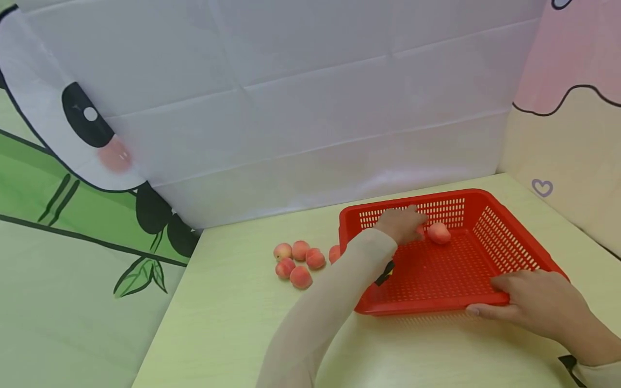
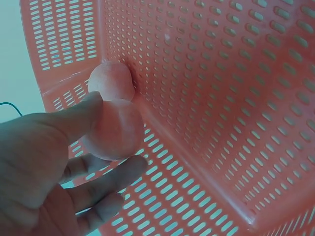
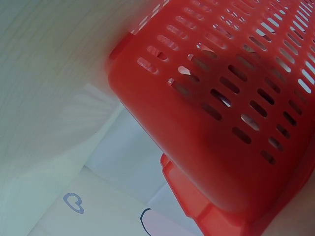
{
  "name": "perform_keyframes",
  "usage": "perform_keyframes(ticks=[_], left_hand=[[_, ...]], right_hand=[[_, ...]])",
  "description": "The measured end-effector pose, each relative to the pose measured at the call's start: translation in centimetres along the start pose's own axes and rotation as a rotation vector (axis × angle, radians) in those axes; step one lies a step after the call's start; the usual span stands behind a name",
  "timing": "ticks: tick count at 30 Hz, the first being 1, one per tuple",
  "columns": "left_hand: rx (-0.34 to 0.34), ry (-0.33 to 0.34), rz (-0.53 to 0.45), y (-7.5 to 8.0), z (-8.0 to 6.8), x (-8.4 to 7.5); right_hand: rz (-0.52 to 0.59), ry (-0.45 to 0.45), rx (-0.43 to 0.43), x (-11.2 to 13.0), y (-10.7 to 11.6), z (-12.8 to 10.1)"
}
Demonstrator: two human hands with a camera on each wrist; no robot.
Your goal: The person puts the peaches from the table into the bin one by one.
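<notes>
A red slotted basket [image 1: 504,253] stands on the pale table. My left hand [image 1: 402,223] reaches into its far left part and holds a pink peach [image 2: 118,132] between thumb [image 2: 74,118] and fingers, just above the basket floor. A second peach [image 1: 439,233] lies right beside it against the far wall, shown as peach [image 2: 110,81] in the left wrist view. My right hand [image 1: 526,302] grips the basket's near right rim, thumb along the outside. The right wrist view shows only the basket's outer wall [image 3: 197,123].
Several more peaches [image 1: 301,264] lie loose on the table just left of the basket, one [image 1: 335,253] touching its side. A white cloth backdrop [image 1: 310,108] rises behind the table, and a printed panel [image 1: 567,134] closes off the right.
</notes>
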State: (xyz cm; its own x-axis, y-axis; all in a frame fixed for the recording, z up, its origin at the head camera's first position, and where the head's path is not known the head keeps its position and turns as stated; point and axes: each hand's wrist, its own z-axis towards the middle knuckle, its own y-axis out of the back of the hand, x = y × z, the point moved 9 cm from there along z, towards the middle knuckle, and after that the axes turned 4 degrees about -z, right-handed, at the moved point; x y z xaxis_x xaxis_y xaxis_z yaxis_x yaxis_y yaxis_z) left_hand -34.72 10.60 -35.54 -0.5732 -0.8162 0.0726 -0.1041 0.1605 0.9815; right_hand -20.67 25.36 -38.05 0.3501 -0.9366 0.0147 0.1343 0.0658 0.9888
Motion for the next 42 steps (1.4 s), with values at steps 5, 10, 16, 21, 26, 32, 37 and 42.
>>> perform_keyframes(ticks=[5,10,16,21,26,32,37,42], left_hand=[[0.041,0.038,-0.107,-0.6,0.2,0.2],[0.039,0.055,-0.207,-0.8,0.0,0.4],[0.025,0.036,-0.227,-0.8,-0.1,0.2],[0.027,0.036,-0.216,-1.0,-0.1,-0.1],[0.027,0.025,-0.191,-1.2,0.1,-0.2],[0.045,0.038,-0.235,-1.5,0.3,-0.1],[0.041,0.035,-0.199,-1.7,0.5,-0.2],[0.024,0.016,-0.123,-1.6,0.6,-0.4]], right_hand=[[0.002,0.007,-0.007,0.2,0.1,0.0],[0.001,0.010,-0.010,0.2,0.2,-0.1],[0.000,0.013,-0.016,0.2,0.2,-0.1],[0.006,0.015,-0.028,0.2,0.2,-0.2],[0.007,0.011,-0.031,0.2,0.3,-0.2],[0.008,0.005,-0.021,0.2,0.3,-0.1],[0.007,0.005,-0.021,0.2,0.3,-0.1],[0.008,0.006,-0.022,0.1,0.3,-0.2]])
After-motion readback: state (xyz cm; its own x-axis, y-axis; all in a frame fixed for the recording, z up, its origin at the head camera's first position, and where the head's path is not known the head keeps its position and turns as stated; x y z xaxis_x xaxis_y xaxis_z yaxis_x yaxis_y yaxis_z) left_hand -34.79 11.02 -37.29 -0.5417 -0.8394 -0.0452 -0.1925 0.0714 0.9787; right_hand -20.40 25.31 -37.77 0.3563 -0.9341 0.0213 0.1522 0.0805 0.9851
